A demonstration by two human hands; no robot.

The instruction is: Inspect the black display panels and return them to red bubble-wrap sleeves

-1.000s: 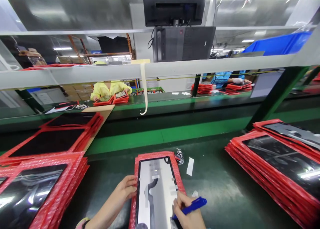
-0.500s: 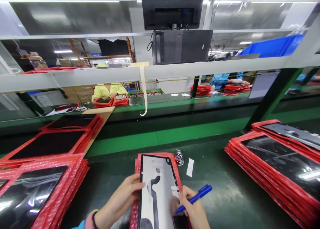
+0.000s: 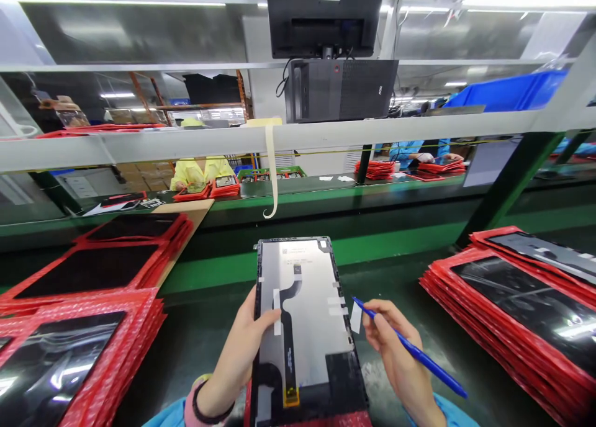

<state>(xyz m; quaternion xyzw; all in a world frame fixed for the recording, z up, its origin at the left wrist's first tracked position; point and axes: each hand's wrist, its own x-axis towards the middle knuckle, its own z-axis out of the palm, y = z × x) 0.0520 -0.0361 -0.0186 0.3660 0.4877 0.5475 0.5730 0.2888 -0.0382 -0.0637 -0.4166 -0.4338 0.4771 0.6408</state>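
Observation:
My left hand (image 3: pixel 246 346) grips the left edge of a flat display panel (image 3: pixel 307 328), held up off the bench with its grey back and black flex cable facing me. My right hand (image 3: pixel 395 346) is closed around a blue pen (image 3: pixel 410 346), its tip pointing at the panel's right edge. A strip of red bubble wrap (image 3: pixel 326 419) shows under the panel's lower end. A small white label (image 3: pixel 356 318) lies on the dark green bench just behind the pen tip.
Stacks of panels in red bubble-wrap sleeves lie at the left (image 3: pixel 69 303) and right (image 3: pixel 516 303). A green conveyor (image 3: pixel 326 228) runs across beyond the bench. A grey rail (image 3: pixel 298 135) with hanging tape (image 3: pixel 272 166), monitors (image 3: pixel 342 89) and co-workers (image 3: pixel 200 169) stand farther back.
The panel has been lifted out of its red bubble-wrap sleeve and raised toward me in my left hand. My right hand moved off the panel to its right, turning the pen tip toward it.

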